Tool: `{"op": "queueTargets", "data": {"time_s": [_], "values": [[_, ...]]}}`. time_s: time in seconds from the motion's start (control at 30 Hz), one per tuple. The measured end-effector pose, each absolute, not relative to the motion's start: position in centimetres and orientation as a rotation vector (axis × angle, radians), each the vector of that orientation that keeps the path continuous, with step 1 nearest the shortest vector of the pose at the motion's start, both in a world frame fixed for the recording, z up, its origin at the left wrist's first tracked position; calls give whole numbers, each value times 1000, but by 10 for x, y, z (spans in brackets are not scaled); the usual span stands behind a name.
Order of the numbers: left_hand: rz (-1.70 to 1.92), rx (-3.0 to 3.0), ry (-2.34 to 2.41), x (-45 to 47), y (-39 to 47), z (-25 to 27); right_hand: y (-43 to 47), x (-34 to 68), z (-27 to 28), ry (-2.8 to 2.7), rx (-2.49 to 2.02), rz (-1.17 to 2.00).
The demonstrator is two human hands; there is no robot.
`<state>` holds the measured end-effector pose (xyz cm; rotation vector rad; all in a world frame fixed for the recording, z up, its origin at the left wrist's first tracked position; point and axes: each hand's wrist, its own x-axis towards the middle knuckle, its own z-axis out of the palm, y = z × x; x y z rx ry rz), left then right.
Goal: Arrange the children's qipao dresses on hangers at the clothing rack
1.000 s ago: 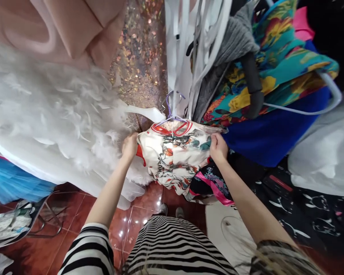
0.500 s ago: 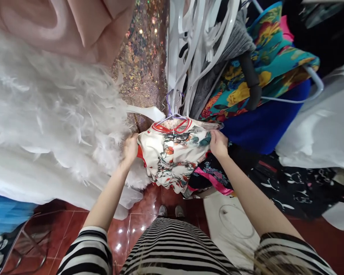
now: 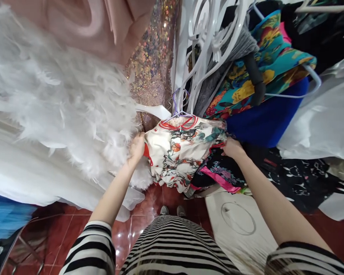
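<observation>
In the middle of the head view hangs a white floral dress [image 3: 177,152] with red trim, on a thin purple hanger [image 3: 176,105]. My left hand [image 3: 137,146] grips its left edge by the red-trimmed armhole, fingers closed. On the other side my right hand [image 3: 232,147] is closed on the red-edged right side of the dress. A black garment with a pink band [image 3: 218,172] hangs just behind and below my right hand. White feathers of a gown [image 3: 103,114] press close to my left hand.
White plastic hangers [image 3: 200,57] crowd the rail above. A teal floral garment [image 3: 269,57] and a blue one [image 3: 263,122] hang at the right, a gold sequinned cloth [image 3: 151,57] at the upper left. A white box [image 3: 237,217] stands on the red tiled floor [image 3: 143,225].
My right hand has moved outward and slightly down along the dress's right side, which is now spread wider. My left hand keeps its hold. The view has shifted a little.
</observation>
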<state>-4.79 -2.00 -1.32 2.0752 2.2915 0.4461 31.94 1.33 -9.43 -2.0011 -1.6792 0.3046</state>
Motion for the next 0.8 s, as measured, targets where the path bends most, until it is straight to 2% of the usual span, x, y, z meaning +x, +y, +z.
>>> {"op": "queueTargets", "data": {"time_s": [0.1,0.17,0.23,0.3,0.4,0.53,0.63,0.8], "values": [[423,2080,2304,-50,-23,-15,-6,298,-70,-1787,-2165,142],[377,2096,2329,-51,-26,-16,-13,275,-47,-1826,-2078,-11],[375,2127,2332,-52,-30,-16,-12,249,-26,-1835,-1896,-25],[454,2209,2298,-54,-35,-17,-1,224,-12,-1806,-1664,155],[662,2343,2229,-56,-45,-18,19,187,0,-1668,-1324,698],[783,2281,2107,-58,-60,-17,34,148,14,-1323,-1167,1181],[900,2212,1960,-63,-72,-14,34,135,28,-1158,-1156,1233],[1099,2174,1816,-85,-105,-20,30,140,37,-1105,-992,1081]]}}
